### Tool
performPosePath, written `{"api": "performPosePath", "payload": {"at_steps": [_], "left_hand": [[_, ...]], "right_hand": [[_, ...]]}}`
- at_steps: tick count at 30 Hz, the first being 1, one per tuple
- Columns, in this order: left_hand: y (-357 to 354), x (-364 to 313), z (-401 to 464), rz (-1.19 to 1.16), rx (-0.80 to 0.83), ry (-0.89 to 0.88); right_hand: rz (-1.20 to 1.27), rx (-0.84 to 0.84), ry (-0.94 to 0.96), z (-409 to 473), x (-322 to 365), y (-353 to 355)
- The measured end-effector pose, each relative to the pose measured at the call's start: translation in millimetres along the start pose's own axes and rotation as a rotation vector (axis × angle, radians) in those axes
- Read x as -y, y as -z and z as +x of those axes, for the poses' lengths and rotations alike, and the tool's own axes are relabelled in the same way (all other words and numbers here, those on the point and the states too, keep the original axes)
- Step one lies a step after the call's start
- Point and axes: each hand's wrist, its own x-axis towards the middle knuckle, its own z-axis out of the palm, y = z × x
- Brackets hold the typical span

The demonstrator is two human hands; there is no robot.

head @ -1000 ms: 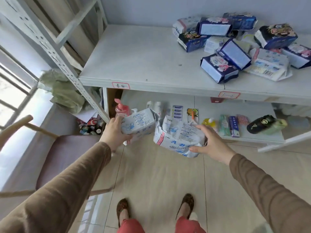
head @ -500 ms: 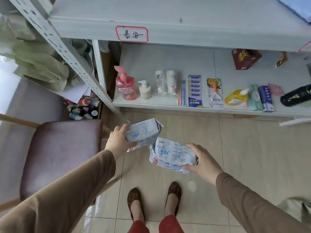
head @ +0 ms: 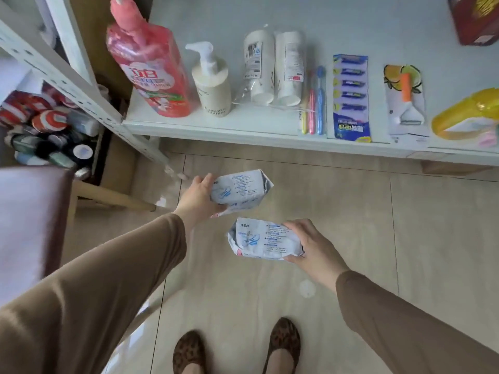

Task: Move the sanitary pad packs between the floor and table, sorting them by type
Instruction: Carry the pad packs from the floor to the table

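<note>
Grip: one white pack [head: 239, 191] is clasped by the left hand [head: 198, 198], another pack [head: 266, 242] by the right hand [head: 314, 251].
Place: both are held above the floor [head: 405, 238] — below the shelf [head: 270, 130].
Handling: judged light, soft, crinkly — best taken across the ends.

My left hand [head: 198, 197] grips one white-and-blue pad pack [head: 240, 191]; my right hand [head: 313, 247] grips a second pack [head: 263, 242] of the same print. Both packs are above the tiled floor [head: 351, 211], apart from each other. On the low shelf [head: 216, 128]: a pink pump bottle [head: 151, 71], a cream pump bottle [head: 212, 82], toothbrushes [head: 313, 103], a battery card [head: 351, 95].
</note>
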Motion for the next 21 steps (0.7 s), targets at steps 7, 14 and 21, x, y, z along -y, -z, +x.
{"api": "performPosePath", "payload": {"at_steps": [7, 14, 21], "left_hand": [[-58.7, 12.3, 88.2, 0.071, 0.011, -0.07], [-90.5, 4.6, 146.4, 0.079, 0.037, -0.081], [-101.0, 1.0, 165.0, 0.043, 0.093, -0.102]], "right_hand": [[-0.119, 0.008, 0.098, 83.8, -52.7, -44.7], [-0.167, -0.039, 0.115, 138.7, -80.3, -69.0], [-0.158, -0.098, 0.109, 163.8, -85.6, -76.7]]}}
